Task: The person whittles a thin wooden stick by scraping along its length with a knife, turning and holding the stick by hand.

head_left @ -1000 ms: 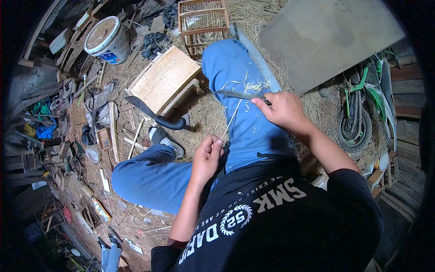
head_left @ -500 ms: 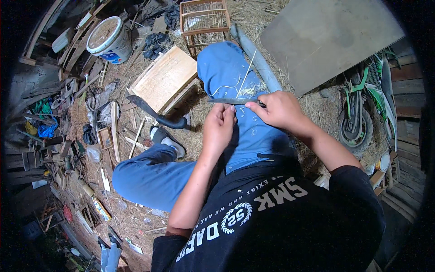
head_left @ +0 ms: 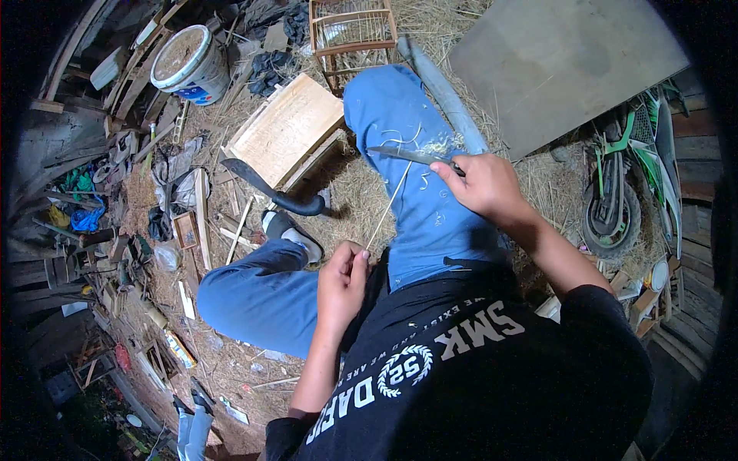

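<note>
My right hand is closed around the handle of a knife, its blade pointing left above my blue-trousered thigh. Between the pinched fingers of my left hand, lower and to the left, is one end of a thin pale wooden stick. The stick slants up to the right, its far end at the blade; whether it passes under the blade or stops there I cannot tell. Curled shavings lie on the thigh near the knife.
Left of my knee stands a small wooden bench, a dark curved machete beside it. A slatted wooden cage and a grey pipe are ahead. Rightward are a large flat board and a green motorbike; a bucket stands far left.
My left hand has moved down and left, away from the blade, drawing the stick back with it. The knife stays over the thigh in my right hand, its blade tilted slightly differently.
</note>
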`<state>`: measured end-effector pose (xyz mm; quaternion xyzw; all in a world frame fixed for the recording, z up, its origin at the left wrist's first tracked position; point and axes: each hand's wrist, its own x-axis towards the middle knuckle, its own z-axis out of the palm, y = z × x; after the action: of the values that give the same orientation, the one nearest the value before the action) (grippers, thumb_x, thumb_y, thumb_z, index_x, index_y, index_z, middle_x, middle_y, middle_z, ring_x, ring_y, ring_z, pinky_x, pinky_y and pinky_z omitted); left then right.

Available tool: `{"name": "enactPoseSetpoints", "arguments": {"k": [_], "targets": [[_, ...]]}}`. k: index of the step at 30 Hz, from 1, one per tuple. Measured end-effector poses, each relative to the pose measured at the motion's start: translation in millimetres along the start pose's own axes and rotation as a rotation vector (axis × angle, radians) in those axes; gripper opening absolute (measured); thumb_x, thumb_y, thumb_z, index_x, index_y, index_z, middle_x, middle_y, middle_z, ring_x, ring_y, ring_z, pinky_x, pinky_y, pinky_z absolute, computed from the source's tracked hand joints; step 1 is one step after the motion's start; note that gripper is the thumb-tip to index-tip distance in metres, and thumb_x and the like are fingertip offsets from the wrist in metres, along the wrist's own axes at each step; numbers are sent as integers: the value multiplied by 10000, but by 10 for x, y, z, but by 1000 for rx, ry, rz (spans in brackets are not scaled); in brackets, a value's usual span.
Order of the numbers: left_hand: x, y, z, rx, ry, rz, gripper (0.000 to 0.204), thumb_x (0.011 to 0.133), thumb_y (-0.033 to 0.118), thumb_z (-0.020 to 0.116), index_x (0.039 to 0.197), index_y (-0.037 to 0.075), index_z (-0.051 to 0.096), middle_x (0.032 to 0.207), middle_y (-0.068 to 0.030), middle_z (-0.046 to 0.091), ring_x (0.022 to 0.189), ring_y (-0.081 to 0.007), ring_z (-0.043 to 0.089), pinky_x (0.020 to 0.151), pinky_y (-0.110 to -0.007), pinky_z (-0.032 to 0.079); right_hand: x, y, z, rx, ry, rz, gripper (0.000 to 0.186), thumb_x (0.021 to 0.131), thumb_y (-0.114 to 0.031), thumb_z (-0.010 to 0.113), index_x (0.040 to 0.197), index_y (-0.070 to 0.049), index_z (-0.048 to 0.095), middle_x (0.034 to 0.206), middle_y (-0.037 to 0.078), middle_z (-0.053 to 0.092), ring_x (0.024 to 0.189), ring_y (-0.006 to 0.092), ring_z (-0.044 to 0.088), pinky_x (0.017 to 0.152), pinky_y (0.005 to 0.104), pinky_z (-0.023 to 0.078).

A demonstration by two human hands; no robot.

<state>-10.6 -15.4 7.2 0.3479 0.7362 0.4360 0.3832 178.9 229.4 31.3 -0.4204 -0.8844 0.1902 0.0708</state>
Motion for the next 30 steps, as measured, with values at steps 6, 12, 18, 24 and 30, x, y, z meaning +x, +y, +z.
{"name": "enactPoseSetpoints", "arguments": {"k": [6,12,18,24,30], "targets": [[154,9,116,-81,-28,15,160,1077,106,603,945,19,575,702,14,479,637,-50,428,564,-250,360,-54,15,-14,53,6,-15,621,993,-596,609,693,-57,687,643,200,661,642,429,685,606,529,532],[761,325,460,-170,-40,134,151,1081,116,599,962,24,583,714,-4,563,628,-58,490,564,-265,394,-56,-90,-79,18,-50,-96,626,980,-601,620,686,-51,685,651,210,667,648,437,684,606,532,528],[861,271,507,-83,-9,155,174,1079,137,603,948,24,584,683,-36,592,590,-68,491,548,-275,402,-1,-83,-72,-19,-46,-127,588,980,-559,644,683,-52,671,613,204,631,625,435,670,587,522,524],[286,180,194,68,63,37,173,1056,112,619,923,11,576,668,-63,570,552,-86,469,521,-293,383,-10,-41,-79,-24,-71,-24,630,987,-607,602,698,-58,707,666,213,677,671,437,692,629,538,534],[-90,25,-12,106,41,24,142,1049,91,626,944,11,573,657,-57,528,566,-82,427,513,-293,364,-5,14,-28,54,-50,48,628,996,-602,602,704,-54,697,662,208,671,665,435,689,625,537,532]]}}
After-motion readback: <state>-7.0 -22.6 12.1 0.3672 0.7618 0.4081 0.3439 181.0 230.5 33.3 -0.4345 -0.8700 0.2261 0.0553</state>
